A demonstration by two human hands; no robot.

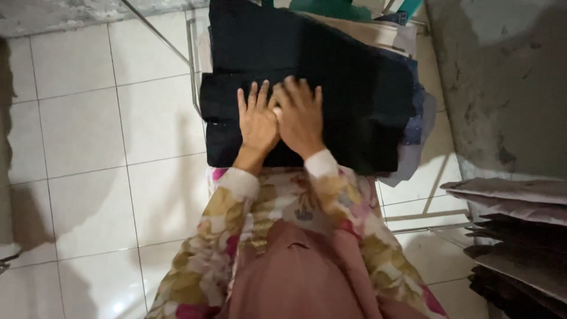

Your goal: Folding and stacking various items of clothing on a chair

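Both hands flat, fingers spread, gripping nothing: left hand point(257, 121) and right hand point(300, 115) side by side, thumbs touching, pressing on black folded fabric point(331, 77) that tops a pile on a metal-framed rack point(192, 65). Black piece sits at the pile's near edge, overhanging the rack's left rail above white tiled floor point(88, 147). Risk, judged: pile looks uneven, lower layers point(416, 136) poke out at the right edge, so a push from the hands could shove the top piece or tip the pile off the rack onto the floor. Counts: two hands, one black top piece, several lighter layers under it, number unclear. At far right, separate stack of grey and dark flat sheets point(520, 236), count unclear, well apart.
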